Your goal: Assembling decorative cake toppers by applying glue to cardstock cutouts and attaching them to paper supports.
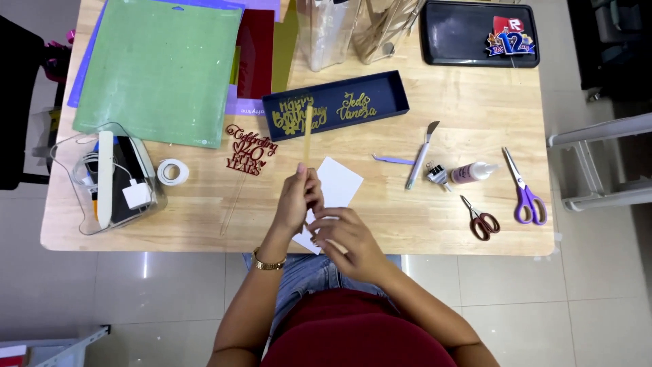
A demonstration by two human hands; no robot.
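My left hand (297,200) pinches a thin pale wooden stick (308,132) that points up toward the far side of the table. My right hand (346,241) is curled close below it, fingertips at the stick's lower end and over a white card (337,183) lying on the wooden table (435,224). A dark blue shallow box (397,95) beyond the stick holds gold paper script cut-outs (356,107). A dark red script cut-out (250,149) lies to the left of the stick.
A green cutting mat (159,68) covers the far left. A clear bin (109,180) and tape roll (172,172) sit left. Right of the card lie a craft spatula (421,155), glue bottle (472,172), red-handled scissors (481,219) and purple scissors (524,190). A black tray (462,34) stands far right.
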